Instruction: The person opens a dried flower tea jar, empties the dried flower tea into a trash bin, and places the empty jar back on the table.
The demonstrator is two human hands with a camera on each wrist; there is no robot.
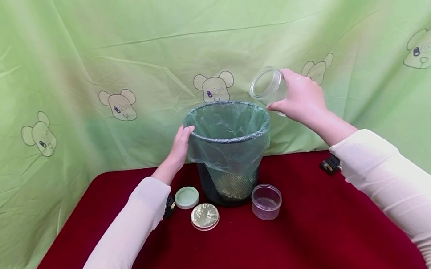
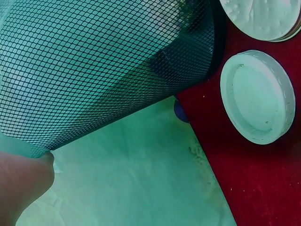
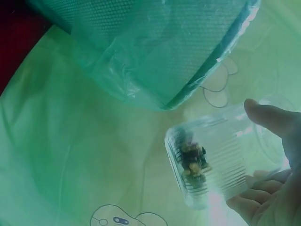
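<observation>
A mesh trash bin (image 1: 221,183) lined with a thin green plastic bag (image 1: 233,148) stands near the back of the table. My left hand (image 1: 179,145) holds the left side of its rim; a fingertip touches the mesh in the left wrist view. In my right hand (image 1: 303,97) is a clear plastic jar (image 1: 268,87), gripped between thumb and fingers. The lidless jar is tilted in the air just right of the rim. Small dark and yellowish bits (image 3: 193,160) show inside it in the right wrist view.
A pale green lid (image 1: 187,197) and a round piece with a crumpled shiny top (image 1: 205,216) lie left of the bin's front. Another clear jar (image 1: 266,202) sits open at front right. Red cloth (image 1: 234,257) covers the table; a green curtain (image 1: 145,26) hangs behind.
</observation>
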